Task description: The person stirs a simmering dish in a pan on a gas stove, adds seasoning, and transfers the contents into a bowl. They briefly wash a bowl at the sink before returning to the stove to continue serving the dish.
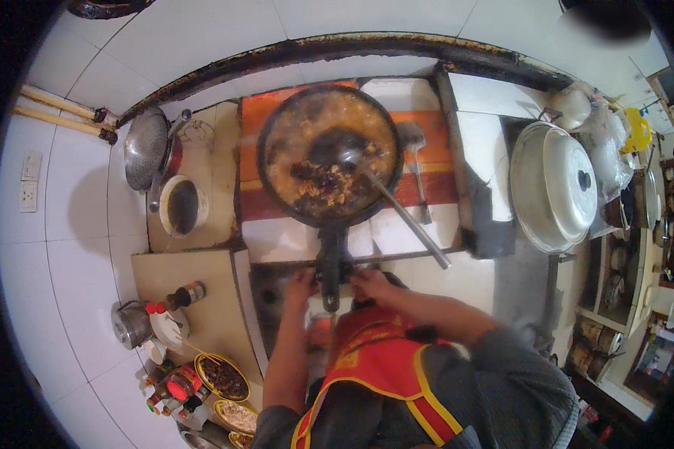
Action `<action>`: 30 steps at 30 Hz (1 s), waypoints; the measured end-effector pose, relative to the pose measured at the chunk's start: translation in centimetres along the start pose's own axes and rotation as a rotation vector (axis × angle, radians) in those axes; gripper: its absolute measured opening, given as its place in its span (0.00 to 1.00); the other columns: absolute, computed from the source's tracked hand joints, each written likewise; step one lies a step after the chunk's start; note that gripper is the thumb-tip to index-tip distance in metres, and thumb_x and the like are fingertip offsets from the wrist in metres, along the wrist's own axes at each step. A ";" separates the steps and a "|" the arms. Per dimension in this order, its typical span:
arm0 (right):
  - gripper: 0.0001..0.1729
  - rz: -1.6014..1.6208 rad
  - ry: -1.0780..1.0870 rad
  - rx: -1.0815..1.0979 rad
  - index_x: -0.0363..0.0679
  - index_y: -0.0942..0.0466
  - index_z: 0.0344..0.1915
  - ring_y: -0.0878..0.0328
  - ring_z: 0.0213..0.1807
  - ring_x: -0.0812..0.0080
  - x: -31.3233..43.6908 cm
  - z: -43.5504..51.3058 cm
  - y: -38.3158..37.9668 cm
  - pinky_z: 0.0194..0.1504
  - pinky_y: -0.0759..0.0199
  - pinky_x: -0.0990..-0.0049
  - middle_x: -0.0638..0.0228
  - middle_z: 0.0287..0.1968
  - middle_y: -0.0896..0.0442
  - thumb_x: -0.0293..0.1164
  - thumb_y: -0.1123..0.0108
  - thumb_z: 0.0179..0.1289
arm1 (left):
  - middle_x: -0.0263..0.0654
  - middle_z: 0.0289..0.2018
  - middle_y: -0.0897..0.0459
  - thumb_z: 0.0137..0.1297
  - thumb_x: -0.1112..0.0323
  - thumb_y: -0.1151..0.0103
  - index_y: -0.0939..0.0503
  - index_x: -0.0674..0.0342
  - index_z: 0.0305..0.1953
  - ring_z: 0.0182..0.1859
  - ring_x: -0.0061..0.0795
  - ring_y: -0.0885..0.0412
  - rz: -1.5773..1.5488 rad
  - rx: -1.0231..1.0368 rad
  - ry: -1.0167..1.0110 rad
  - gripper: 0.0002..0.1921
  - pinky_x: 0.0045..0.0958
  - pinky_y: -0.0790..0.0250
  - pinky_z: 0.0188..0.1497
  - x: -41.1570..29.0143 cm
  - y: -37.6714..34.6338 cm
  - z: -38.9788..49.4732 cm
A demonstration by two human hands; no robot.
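Observation:
A dark wok [262, 168] of bubbling brown stew with darker chunks sits on the stove in front of me. A metal ladle [407, 214] rests in it, its bowl in the stew and its shaft leaning over the right rim. The wok's black handle [331, 261] points towards my body. My left hand [300, 287] is just left of this handle, at the stove's front edge. On its other side is my right hand [372, 284], fingers bent. What the fingers touch is hidden or blurred. A metal spatula [419, 168] lies right of the wok.
A perforated strainer [146, 149] leans at the left wall beside a bowl [201, 207] of dark liquid. Sauce bottles [191, 293] and a food dish [223, 377] stand on the left counter. At the right sits a large pot with a metal lid [567, 182].

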State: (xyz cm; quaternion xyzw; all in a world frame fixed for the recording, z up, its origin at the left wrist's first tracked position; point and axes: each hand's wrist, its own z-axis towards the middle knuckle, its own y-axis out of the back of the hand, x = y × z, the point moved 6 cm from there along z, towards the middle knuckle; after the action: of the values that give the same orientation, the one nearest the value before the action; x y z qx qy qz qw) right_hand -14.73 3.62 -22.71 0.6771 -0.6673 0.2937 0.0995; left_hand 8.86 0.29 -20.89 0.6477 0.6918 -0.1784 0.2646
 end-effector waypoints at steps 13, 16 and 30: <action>0.20 0.123 -0.189 -0.059 0.33 0.27 0.50 0.16 0.33 0.67 -0.2 -7.8 6.5 0.31 0.22 0.71 0.56 0.36 0.15 0.42 0.44 0.75 | 0.37 0.43 0.16 0.70 0.67 0.37 0.20 0.64 0.50 0.43 0.28 0.18 -0.229 0.027 -0.033 0.11 0.32 0.21 0.45 0.9 0.3 1.2; 0.20 0.170 -0.191 -0.123 0.33 0.26 0.47 0.15 0.33 0.65 -3.1 -9.9 9.0 0.31 0.22 0.69 0.57 0.36 0.15 0.42 0.43 0.74 | 0.37 0.43 0.16 0.69 0.67 0.37 0.21 0.63 0.51 0.43 0.28 0.18 -0.281 0.028 -0.087 0.13 0.30 0.23 0.44 2.4 0.8 1.9; 0.16 0.383 -0.168 -0.102 0.40 0.24 0.49 0.17 0.37 0.63 -11.1 -15.7 12.2 0.38 0.22 0.64 0.59 0.39 0.15 0.41 0.45 0.74 | 0.37 0.38 0.18 0.70 0.68 0.43 0.21 0.62 0.49 0.39 0.30 0.18 -0.605 0.371 -0.018 0.10 0.32 0.24 0.38 4.1 1.5 3.6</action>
State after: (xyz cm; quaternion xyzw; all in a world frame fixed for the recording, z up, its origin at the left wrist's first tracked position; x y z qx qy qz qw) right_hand -29.94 20.17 -19.07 0.5540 -0.8039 0.2155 0.0201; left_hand 10.78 1.55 -26.06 0.4488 0.8060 -0.3769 0.0836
